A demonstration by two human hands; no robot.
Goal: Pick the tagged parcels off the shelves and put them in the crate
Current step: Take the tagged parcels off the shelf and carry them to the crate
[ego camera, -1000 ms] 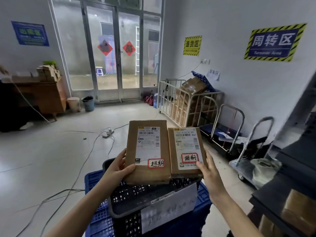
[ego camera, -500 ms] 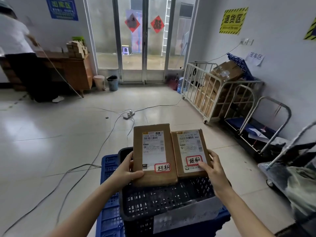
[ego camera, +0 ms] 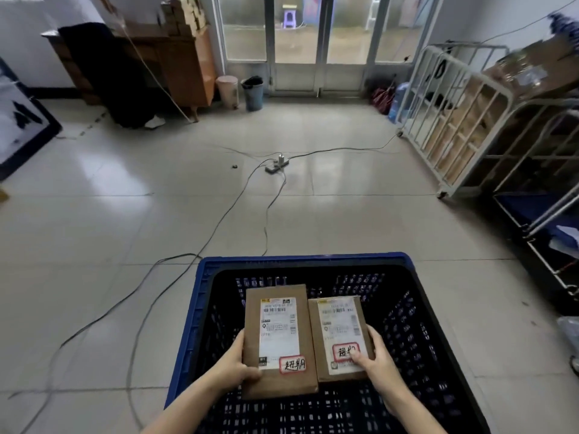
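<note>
Two brown cardboard parcels with white shipping labels and red-bordered tags sit side by side inside the black crate (ego camera: 419, 311), which is nested in a blue crate (ego camera: 300, 257). My left hand (ego camera: 233, 368) grips the lower left edge of the larger left parcel (ego camera: 277, 339). My right hand (ego camera: 377, 360) holds the lower right corner of the smaller right parcel (ego camera: 340, 333), thumb on its tag. Whether the parcels touch the crate floor I cannot tell.
Grey cables (ego camera: 219, 220) and a power strip (ego camera: 277, 164) run across the tiled floor ahead. A white cage trolley (ego camera: 454, 120) with boxes stands at the right, a wooden desk (ego camera: 185, 61) and two bins (ego camera: 252, 92) at the back left by glass doors.
My view has tipped down over the crate. Both hands have lowered the two parcels from above the rim down into the black crate.
</note>
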